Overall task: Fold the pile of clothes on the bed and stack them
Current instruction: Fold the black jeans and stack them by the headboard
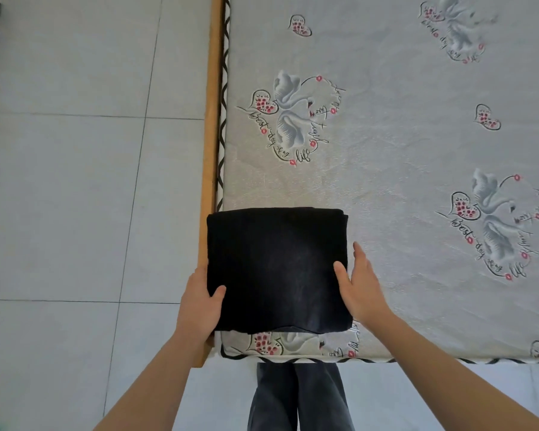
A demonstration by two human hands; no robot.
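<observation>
From the head camera I look straight down on a folded black garment (277,269), a soft, roughly square bundle of dark cloth lying at the near left corner of the bed. It rests on a pale grey bedsheet (402,150) printed with swans, red-dotted hearts and looping black script, and its left side reaches out to the light wooden bed frame rail (211,135) that runs up the picture beside the mattress. The far edge of the bundle is straight and shows several layers at the far right corner; the near edge is uneven, with a flap of cloth sagging a little toward the mattress edge. My left hand (199,306) grips the near left side of the bundle: the thumb lies on top of the cloth, and the fingers are hidden under or behind the edge, so I see only the thumb and the back of the hand. My right hand (360,287) lies flat against the right side, fingers straight and pointing away from me along the edge, the thumb resting on top of the black cloth. Both bare forearms reach in from the bottom of the picture. Below the mattress edge I see dark grey trouser legs (299,396) standing on a floor of large light grey tiles (75,197), which fills the left part of the view.
</observation>
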